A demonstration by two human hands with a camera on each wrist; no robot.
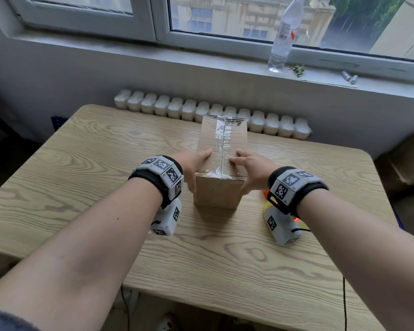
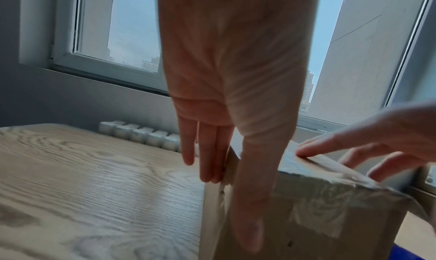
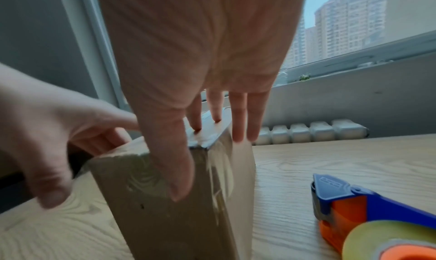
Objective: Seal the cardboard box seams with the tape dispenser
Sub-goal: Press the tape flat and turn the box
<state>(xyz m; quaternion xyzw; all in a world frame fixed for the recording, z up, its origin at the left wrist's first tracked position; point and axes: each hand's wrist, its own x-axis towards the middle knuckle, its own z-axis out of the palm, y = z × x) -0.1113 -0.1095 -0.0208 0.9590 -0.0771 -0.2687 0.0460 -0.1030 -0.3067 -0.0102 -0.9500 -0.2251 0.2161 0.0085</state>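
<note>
A brown cardboard box [image 1: 221,149] stands in the middle of the wooden table [image 1: 81,163]. Clear tape [image 1: 222,142] runs along its top seam and down the near face [image 2: 313,213]. My left hand [image 1: 195,168] straddles the near left corner, fingers straight: thumb [image 2: 250,208] on the near face, other fingers on the left side. My right hand [image 1: 246,167] lies flat over the near right corner, thumb [image 3: 174,170] on the near face and two fingers pressing the top. The blue and orange tape dispenser [image 3: 368,208] lies on the table right of the box, held by neither hand.
A white radiator [image 1: 213,113] runs behind the table's far edge. On the windowsill stand a clear water bottle [image 1: 283,37] and some batteries [image 1: 349,76]. More cardboard [image 1: 411,161] is stacked off the table's right side.
</note>
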